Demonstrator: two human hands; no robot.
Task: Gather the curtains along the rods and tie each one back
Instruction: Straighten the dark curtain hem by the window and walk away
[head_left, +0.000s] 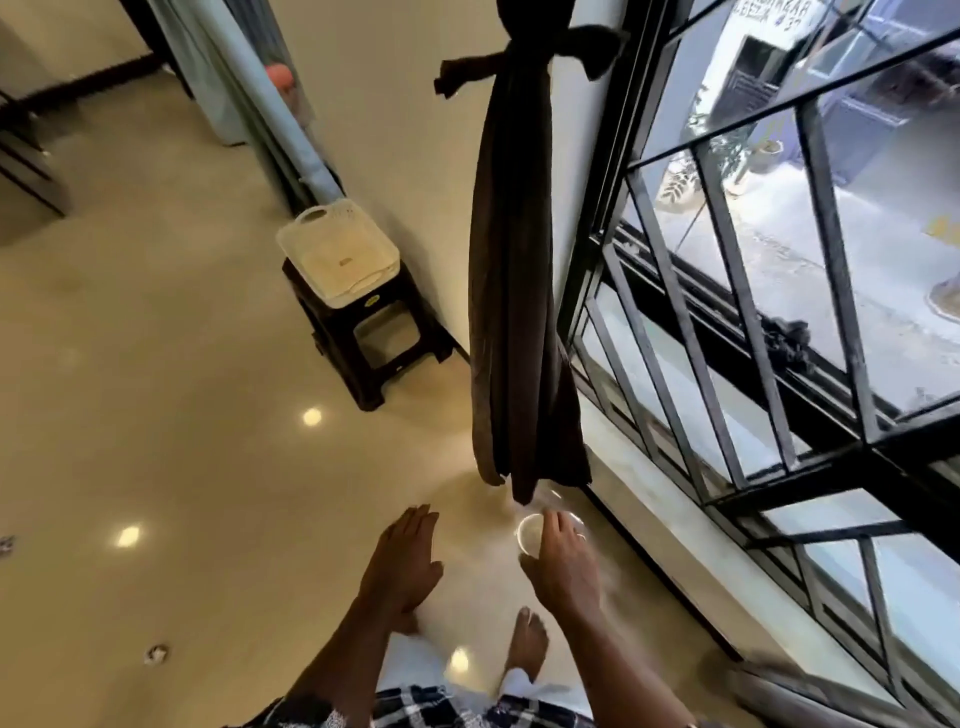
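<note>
A dark brown curtain (511, 291) hangs gathered into a narrow bundle beside the window. A band of the same dark cloth (467, 73) is tied around it near the top, its ends sticking out left and right. Both my hands are held out below the curtain's hem and touch nothing. My left hand (402, 558) has straight fingers, palm down. My right hand (563, 561) is also flat with relaxed fingers, a ring on one finger. A second, light blue curtain (249, 88) hangs gathered further along the wall.
A barred black window frame (727, 322) fills the right side, reaching almost to the floor. A dark plastic stool (363, 338) with a cream basket (337, 254) on it stands against the wall. A small white cup (529, 531) lies on the glossy floor under my right hand.
</note>
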